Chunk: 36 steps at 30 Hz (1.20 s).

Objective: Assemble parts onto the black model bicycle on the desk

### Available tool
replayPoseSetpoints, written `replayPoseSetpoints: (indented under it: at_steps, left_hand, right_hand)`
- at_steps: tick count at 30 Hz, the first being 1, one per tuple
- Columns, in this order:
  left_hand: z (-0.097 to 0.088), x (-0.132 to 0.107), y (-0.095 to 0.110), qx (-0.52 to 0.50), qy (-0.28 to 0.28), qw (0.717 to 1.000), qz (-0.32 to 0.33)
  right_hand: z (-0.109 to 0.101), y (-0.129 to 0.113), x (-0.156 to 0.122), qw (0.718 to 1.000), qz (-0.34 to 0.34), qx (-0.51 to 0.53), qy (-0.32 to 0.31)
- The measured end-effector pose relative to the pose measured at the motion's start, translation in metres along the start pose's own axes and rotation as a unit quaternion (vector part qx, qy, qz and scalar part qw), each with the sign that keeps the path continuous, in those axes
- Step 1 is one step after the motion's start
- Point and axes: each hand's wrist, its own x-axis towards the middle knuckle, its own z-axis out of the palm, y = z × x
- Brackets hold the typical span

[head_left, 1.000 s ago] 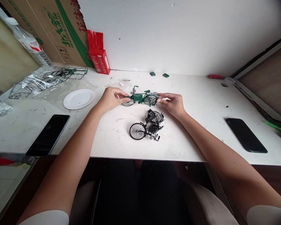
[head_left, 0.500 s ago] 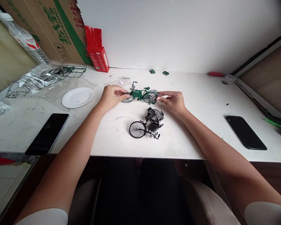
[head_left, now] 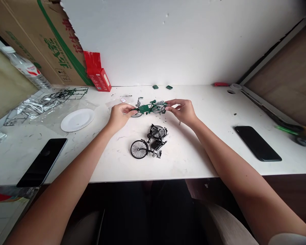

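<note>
A small green model bicycle (head_left: 144, 108) is held between my two hands over the white table. My left hand (head_left: 120, 115) pinches it at the front wheel, fingers closed. At the other end, the fingers of my right hand (head_left: 182, 111) are closed on the rear wheel area. Silver handlebars rise on its left, and a green saddle sits near the rear. Below it on the table lies a black model bicycle (head_left: 153, 140) on its side, touched by neither hand.
A white plate (head_left: 78, 120), plastic bags and dark part frames (head_left: 71, 93) lie on the left. Two small green pieces (head_left: 169, 87) rest by the wall. Phones lie at left (head_left: 42, 161) and right (head_left: 258, 143). A red box (head_left: 99, 79) and bottle (head_left: 28, 68) stand at the back left.
The camera view has shifted, so the whole scene sits lower and more to the left. The green bicycle stays in both hands, tilted a little more, its rear end slightly higher.
</note>
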Motion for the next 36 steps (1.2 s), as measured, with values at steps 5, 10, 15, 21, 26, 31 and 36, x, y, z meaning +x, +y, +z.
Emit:
replayPoseSetpoints:
  at_steps: [5,10,15,21,26,31,36]
  left_hand:
    - [0.036,0.027,0.022,0.050,-0.028,0.998,0.016]
    - [0.080,0.067,0.043,0.081,-0.057,0.995,0.020]
    - [0.126,0.099,0.051,0.100,-0.128,0.986,0.021]
    - [0.169,0.132,0.053,0.110,-0.160,0.981,0.032]
    - [0.195,0.151,0.062,0.107,-0.179,0.978,0.034]
    - [0.216,0.159,0.066,0.109,-0.190,0.975,0.036]
    - [0.228,0.165,0.059,0.111,-0.187,0.975,0.036]
  right_hand:
    - [-0.025,0.020,0.012,0.999,0.030,-0.026,0.031]
    - [-0.052,0.040,0.021,0.994,0.040,-0.049,0.087]
    - [-0.074,0.064,0.023,0.984,0.059,-0.096,0.141]
    - [-0.093,0.092,0.023,0.974,0.088,-0.096,0.186]
    - [-0.102,0.117,0.021,0.966,0.110,-0.053,0.228]
    - [-0.108,0.134,0.023,0.958,0.134,-0.038,0.250]
    - [-0.111,0.141,0.025,0.956,0.140,-0.043,0.256]
